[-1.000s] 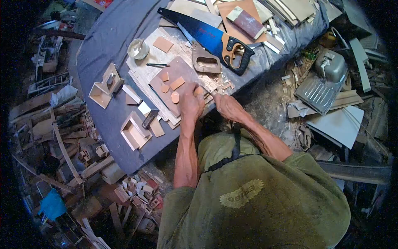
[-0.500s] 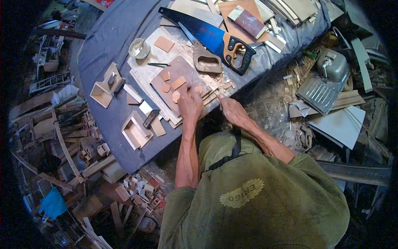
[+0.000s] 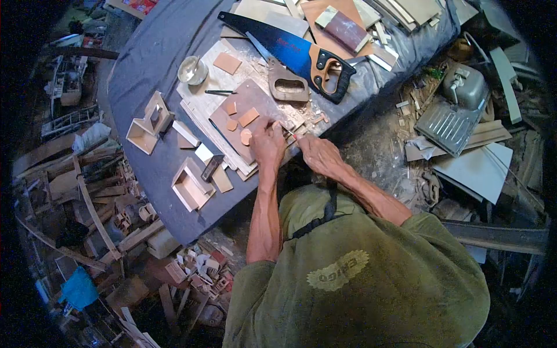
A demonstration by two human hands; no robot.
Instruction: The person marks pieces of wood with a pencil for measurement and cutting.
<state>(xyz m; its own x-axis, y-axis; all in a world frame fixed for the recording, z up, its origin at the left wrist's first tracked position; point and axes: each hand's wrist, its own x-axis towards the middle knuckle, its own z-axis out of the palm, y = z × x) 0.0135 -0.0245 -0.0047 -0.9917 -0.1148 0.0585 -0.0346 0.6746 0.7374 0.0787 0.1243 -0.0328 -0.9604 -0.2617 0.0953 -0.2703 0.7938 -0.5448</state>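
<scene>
The person's left hand (image 3: 268, 142) rests at the near edge of a brown board (image 3: 252, 95) with its fingers bent inward, though from here I can't tell whether they pinch anything, while the right hand (image 3: 319, 154) is clenched around a thin tool (image 3: 291, 133) whose tip points towards the left fingertips. Several small wooden pieces (image 3: 249, 117) lie on the board just beyond the left hand, near a pencil (image 3: 220, 91), and a blue saw (image 3: 278, 44) lies farther across the table (image 3: 145, 64).

Bare hands (image 3: 268, 145) curled, close together but apart, forearms (image 3: 264, 209) stretched forward and converging.
</scene>
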